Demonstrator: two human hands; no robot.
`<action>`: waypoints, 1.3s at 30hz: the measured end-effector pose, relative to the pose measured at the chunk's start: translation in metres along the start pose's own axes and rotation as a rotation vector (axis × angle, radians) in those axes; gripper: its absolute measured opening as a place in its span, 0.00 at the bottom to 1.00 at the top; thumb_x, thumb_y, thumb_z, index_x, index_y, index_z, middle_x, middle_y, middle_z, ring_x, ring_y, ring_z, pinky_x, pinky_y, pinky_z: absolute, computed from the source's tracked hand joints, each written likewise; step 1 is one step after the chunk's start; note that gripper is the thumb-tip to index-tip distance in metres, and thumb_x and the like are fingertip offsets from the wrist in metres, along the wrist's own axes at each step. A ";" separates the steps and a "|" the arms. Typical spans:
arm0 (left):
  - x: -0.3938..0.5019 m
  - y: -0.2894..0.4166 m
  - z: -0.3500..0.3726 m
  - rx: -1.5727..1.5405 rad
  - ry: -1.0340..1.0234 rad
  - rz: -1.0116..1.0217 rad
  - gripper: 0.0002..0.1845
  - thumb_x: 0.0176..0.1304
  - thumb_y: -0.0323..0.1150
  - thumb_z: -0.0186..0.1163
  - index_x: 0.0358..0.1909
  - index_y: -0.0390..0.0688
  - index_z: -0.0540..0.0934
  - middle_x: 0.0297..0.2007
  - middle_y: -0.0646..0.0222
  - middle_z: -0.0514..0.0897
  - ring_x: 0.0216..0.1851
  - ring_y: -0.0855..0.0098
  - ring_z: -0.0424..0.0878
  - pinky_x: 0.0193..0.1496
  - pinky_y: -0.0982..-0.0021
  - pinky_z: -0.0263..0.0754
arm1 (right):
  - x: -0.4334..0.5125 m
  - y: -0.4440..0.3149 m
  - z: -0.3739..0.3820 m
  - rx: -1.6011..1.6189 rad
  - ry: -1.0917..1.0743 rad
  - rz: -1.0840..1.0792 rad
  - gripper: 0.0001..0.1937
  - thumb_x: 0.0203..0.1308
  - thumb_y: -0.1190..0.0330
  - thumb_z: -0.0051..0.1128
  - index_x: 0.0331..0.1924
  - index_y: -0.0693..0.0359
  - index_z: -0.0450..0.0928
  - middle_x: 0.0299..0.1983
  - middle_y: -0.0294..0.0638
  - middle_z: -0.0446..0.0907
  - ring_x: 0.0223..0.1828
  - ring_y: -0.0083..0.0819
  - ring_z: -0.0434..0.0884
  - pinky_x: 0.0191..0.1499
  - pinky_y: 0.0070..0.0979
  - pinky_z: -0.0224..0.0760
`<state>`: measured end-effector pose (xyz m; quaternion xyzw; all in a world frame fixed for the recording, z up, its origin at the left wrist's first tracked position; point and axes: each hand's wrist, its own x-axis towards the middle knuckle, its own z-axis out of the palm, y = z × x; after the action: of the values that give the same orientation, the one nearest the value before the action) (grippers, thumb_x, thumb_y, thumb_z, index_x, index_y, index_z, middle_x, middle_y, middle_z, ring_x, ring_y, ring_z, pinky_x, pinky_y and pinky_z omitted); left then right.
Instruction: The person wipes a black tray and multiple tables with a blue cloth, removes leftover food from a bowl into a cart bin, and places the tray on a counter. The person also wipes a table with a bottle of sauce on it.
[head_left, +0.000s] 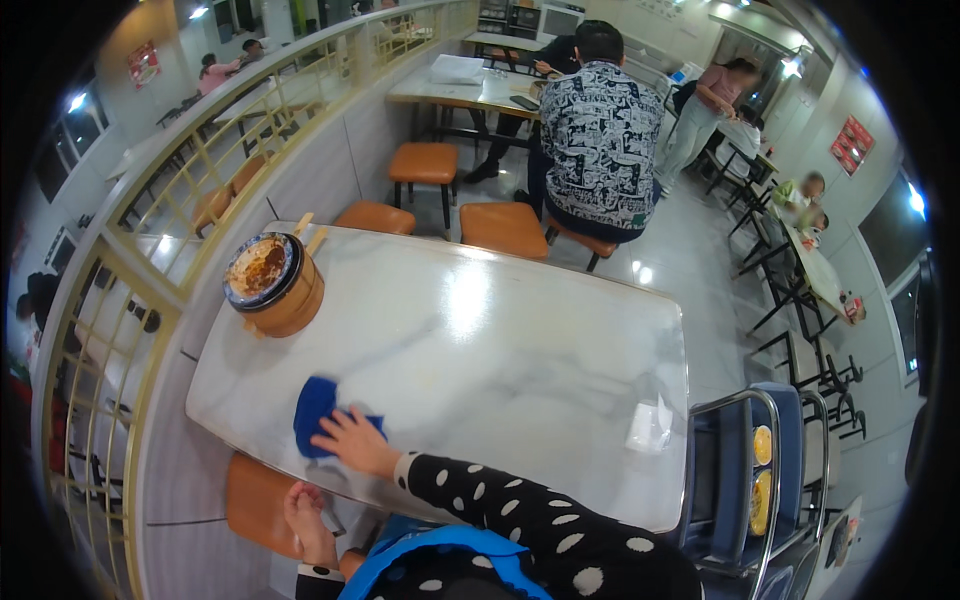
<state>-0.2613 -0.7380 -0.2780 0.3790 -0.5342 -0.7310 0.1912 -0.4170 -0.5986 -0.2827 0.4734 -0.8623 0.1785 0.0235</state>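
Note:
My right hand (358, 442) lies spread on a dark blue cloth (316, 409), pressing it to the marble-patterned table (480, 367) near its left front corner. Just off the table's front edge, my left hand (307, 517) hangs with curled fingers above an orange stool, and I see nothing in it. Beyond the cloth, at the table's far left, stands a wooden bucket (296, 304) with a blue-rimmed bowl (260, 271) of red-stained food remains in its top. Wooden sticks jut out beside the bucket. A crumpled white tissue or wrapper (649, 427) rests near the right edge.
Orange stools (502, 229) stand beyond the table, where a person in a patterned shirt (600, 142) sits. A partition with a gold lattice (161, 277) runs along the left. At the right is a metal-framed cart (776, 435) with dark bins and yellow bowls. Other people are farther back.

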 end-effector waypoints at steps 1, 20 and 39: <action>0.018 0.005 -0.003 -0.007 -0.003 -0.003 0.08 0.67 0.28 0.48 0.45 0.41 0.72 0.39 0.66 0.79 0.36 0.74 0.76 0.40 0.73 0.72 | 0.018 0.015 0.001 0.007 0.078 0.057 0.32 0.50 0.61 0.62 0.63 0.43 0.65 0.64 0.42 0.66 0.65 0.45 0.62 0.64 0.51 0.51; 0.203 0.048 0.044 0.080 -0.026 -0.114 0.14 0.65 0.30 0.53 0.51 0.39 0.72 0.35 0.68 0.79 0.33 0.76 0.76 0.33 0.78 0.71 | -0.075 0.102 -0.055 -0.257 0.254 1.086 0.34 0.48 0.64 0.62 0.64 0.50 0.65 0.62 0.42 0.67 0.61 0.47 0.66 0.59 0.46 0.59; 0.246 0.100 0.054 0.196 -0.098 0.088 0.14 0.68 0.29 0.49 0.53 0.38 0.74 0.45 0.65 0.79 0.44 0.73 0.77 0.46 0.74 0.73 | 0.050 0.171 -0.031 -0.095 0.342 0.382 0.33 0.32 0.78 0.63 0.52 0.50 0.77 0.49 0.41 0.79 0.56 0.40 0.75 0.57 0.41 0.65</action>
<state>-0.4715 -0.9076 -0.2640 0.3361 -0.6278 -0.6839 0.1587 -0.5893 -0.5457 -0.2921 0.2634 -0.9268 0.2165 0.1572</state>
